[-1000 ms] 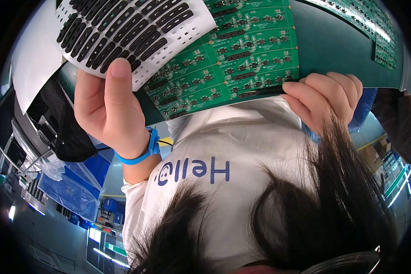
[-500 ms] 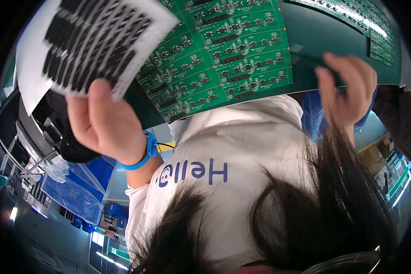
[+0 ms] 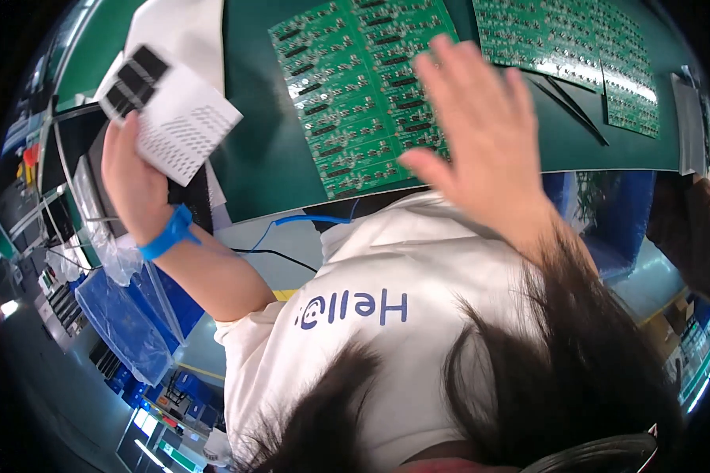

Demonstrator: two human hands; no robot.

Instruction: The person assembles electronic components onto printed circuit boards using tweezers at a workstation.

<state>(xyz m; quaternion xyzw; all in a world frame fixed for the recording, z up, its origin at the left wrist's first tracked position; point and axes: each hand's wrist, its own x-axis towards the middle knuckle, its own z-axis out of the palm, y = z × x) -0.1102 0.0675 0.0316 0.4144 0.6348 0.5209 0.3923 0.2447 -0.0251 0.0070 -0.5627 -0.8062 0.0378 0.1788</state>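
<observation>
My left hand (image 3: pixel 134 181) pinches a white sheet (image 3: pixel 197 110) by its edge, off to the left of the table. Black rectangular pieces (image 3: pixel 138 79) cover the sheet's upper left end, and rows of small dark marks run over its lower part. A blue strap (image 3: pixel 168 234) circles my left wrist. My right hand (image 3: pixel 485 142) is open and slightly blurred, its fingers spread over the right side of a green circuit board panel (image 3: pixel 331 91). Rows of small parts and black strips sit on that panel. Whether the fingers touch it, I cannot tell.
More green circuit board panels (image 3: pixel 528 39) lie at the right on the dark green tabletop (image 3: pixel 252 169). Black tweezers (image 3: pixel 572 109) rest beside them. A white sheet (image 3: pixel 183 31) lies at the far left. Blue bins (image 3: pixel 619 213) stand below the table edge, and a blue cord (image 3: pixel 304 218) hangs there.
My right hand has moved left and away from me, over the panel, and its fingers have spread. The sheet in my left hand has turned and moved nearer the table's left side; fewer black pieces show.
</observation>
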